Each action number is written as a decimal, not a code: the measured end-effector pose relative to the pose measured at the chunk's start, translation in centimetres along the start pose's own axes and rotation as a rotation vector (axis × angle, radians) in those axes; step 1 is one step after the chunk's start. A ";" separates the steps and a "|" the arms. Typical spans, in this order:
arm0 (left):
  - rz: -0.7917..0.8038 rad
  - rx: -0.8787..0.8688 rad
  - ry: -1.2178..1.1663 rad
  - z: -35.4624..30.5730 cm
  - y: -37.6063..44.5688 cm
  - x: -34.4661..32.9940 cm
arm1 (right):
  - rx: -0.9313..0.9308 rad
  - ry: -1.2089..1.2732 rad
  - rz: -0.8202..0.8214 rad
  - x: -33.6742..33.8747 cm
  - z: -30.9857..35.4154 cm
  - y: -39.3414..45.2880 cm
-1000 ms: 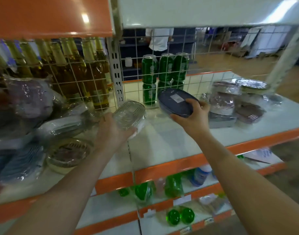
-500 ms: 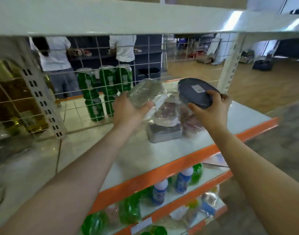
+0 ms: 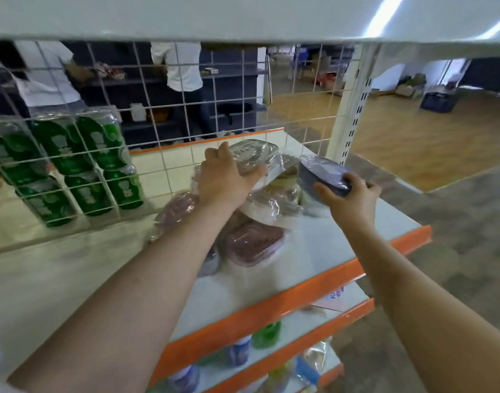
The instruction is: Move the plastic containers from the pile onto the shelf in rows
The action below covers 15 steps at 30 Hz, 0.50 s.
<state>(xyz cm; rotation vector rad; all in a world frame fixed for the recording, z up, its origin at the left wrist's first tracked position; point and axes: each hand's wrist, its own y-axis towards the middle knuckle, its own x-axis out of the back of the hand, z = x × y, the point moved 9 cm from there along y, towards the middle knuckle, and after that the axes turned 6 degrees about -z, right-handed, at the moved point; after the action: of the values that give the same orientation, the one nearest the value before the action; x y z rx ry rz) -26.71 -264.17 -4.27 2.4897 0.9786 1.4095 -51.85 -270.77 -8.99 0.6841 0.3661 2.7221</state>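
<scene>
My left hand (image 3: 224, 180) grips a clear wrapped plastic container (image 3: 255, 156) and holds it over a stack of wrapped containers (image 3: 274, 199) at the right end of the white shelf (image 3: 342, 242). My right hand (image 3: 352, 198) grips a dark blue oval container (image 3: 322, 171) in film, low beside that stack near the shelf's right end. A pink-lidded container (image 3: 253, 241) lies in front of the stack, and another pinkish one (image 3: 178, 209) sits to its left, partly hidden by my left forearm.
Green cans (image 3: 70, 165) stand behind a white wire grid (image 3: 158, 137) at the back left. A white upright post (image 3: 353, 109) marks the shelf's right end. Orange-edged lower shelves (image 3: 271, 355) hold bottles. Two people stand beyond the grid.
Both hands moved forward and down toward the stack at the shelf's right end. The clear container now sits over the stack and the blue one is lowered beside it.
</scene>
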 end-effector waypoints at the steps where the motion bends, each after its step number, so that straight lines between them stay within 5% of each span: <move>1: 0.007 0.010 0.013 -0.3 0.3 -1.0 | -0.021 -0.005 0.016 -0.5 -0.7 0.5; 7: 0.016 0.049 0.005 -1.2 2.0 -5.4 | -0.085 -0.086 0.114 -4.4 -3.5 2.9; 15: 0.151 -0.001 0.127 -1.7 4.6 -9.5 | 0.064 -0.202 0.260 -7.8 -3.0 5.5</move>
<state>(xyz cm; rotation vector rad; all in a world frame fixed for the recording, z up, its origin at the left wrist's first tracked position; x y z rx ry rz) -29.25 -273.71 -8.37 2.5479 0.8250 1.6288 -48.08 -279.04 -13.00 1.0836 0.3371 2.8544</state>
